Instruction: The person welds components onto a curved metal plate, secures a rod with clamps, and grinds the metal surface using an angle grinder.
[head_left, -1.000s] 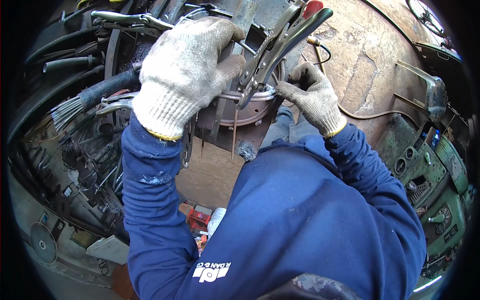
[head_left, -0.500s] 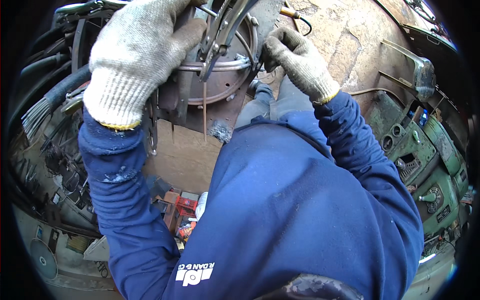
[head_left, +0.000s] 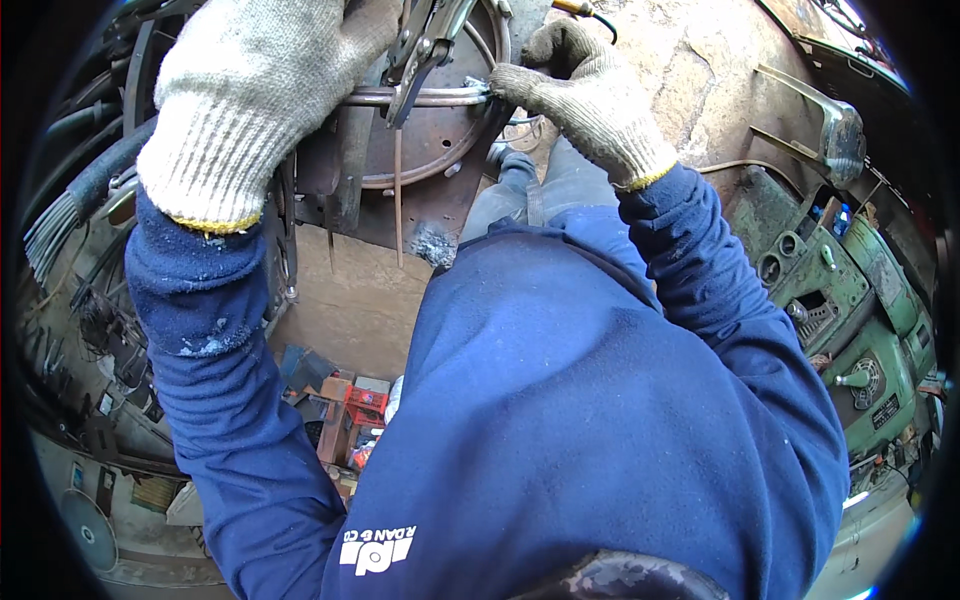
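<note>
Both my hands wear off-white knitted gloves with yellow-edged cuffs. My left hand (head_left: 265, 85) is at the top left, beside a pair of locking pliers (head_left: 425, 50); the picture's upper edge cuts off its fingers. The pliers' jaws sit at a curved metal bar (head_left: 420, 97) on a round brown metal plate (head_left: 405, 150). At the bar's right end, by a pale rough patch, my right hand (head_left: 560, 75) touches with one fingertip. Its fingers are apart, with a gap between them. A thin copper-coloured rod (head_left: 398, 200) hangs below the pliers.
A brass-coloured fitting with a dark bent tube (head_left: 585, 10) lies beyond my right hand. Green machinery (head_left: 830, 310) stands on the right, near a metal-framed seat (head_left: 840, 140). Dark hoses and bundled rods (head_left: 60, 220) crowd the left. A red crate (head_left: 367, 402) sits below.
My right hand has moved left to the bar's end, and its fingers have spread from a closed pose. My left hand, the pliers and the plate appear shifted slightly up and left.
</note>
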